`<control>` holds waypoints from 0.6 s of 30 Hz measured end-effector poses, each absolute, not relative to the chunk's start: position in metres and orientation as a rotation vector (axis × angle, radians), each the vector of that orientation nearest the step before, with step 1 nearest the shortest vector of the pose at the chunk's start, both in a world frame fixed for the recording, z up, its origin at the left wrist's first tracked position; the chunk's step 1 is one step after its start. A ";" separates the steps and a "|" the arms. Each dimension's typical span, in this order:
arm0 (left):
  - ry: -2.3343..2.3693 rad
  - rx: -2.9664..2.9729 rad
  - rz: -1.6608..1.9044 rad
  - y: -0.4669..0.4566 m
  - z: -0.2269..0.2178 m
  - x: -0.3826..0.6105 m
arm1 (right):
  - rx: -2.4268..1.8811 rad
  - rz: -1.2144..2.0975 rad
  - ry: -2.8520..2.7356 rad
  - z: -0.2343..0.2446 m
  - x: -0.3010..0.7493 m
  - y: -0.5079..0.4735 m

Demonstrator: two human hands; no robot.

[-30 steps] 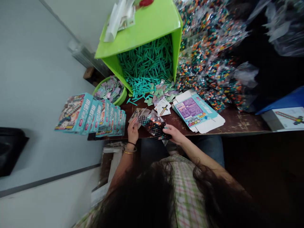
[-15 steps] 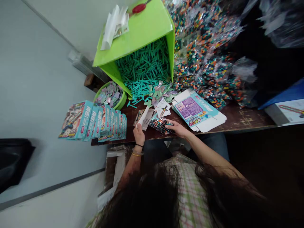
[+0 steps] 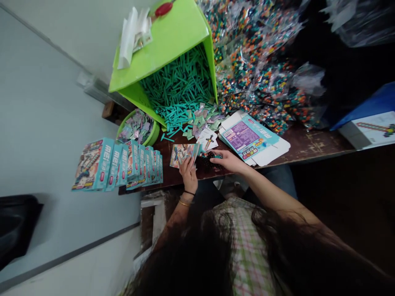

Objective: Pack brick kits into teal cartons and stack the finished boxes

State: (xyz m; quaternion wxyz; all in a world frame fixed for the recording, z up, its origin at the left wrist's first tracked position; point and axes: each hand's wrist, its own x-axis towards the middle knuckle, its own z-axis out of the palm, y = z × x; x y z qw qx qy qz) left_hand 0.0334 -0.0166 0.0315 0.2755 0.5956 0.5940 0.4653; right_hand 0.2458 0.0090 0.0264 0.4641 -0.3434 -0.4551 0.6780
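Observation:
My left hand (image 3: 189,172) grips the near edge of a teal printed box (image 3: 182,153) lying on the dark wooden table (image 3: 308,144). My right hand (image 3: 227,160) presses a clear bag of dark and coloured beads (image 3: 207,159) against the box's open right end. A white card with a cross picture (image 3: 209,142) lies just behind the box. Beyond my right hand sits a stack of flat unfolded boxes (image 3: 250,139).
A row of upright teal boxes (image 3: 120,163) stands at the table's left end. A tipped green bin (image 3: 166,53) spills teal sticks (image 3: 182,94). A green bowl (image 3: 138,128) holds small packets, and more lie loose beside it. Bags of coloured beads (image 3: 259,74) pile at the back.
My left hand has laid the box flat on the table, printed face up. My right hand has pushed the bead bag leftward to the box's open end. The view has shifted.

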 end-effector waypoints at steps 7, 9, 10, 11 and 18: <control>1.482 1.402 1.195 -0.024 0.043 0.040 | -0.810 1.950 -1.032 0.015 0.233 0.030; 1.510 1.390 1.249 -0.023 0.047 0.042 | -0.855 1.831 -1.076 0.015 0.226 0.030; 1.518 1.396 1.291 -0.022 0.048 0.043 | -0.880 1.713 -1.130 0.017 0.221 0.029; 1.521 1.404 1.335 -0.021 0.050 0.044 | -0.913 1.564 -1.199 0.020 0.216 0.027; 1.765 1.250 1.368 -0.005 0.057 0.039 | -1.296 0.679 -1.465 0.038 0.185 0.043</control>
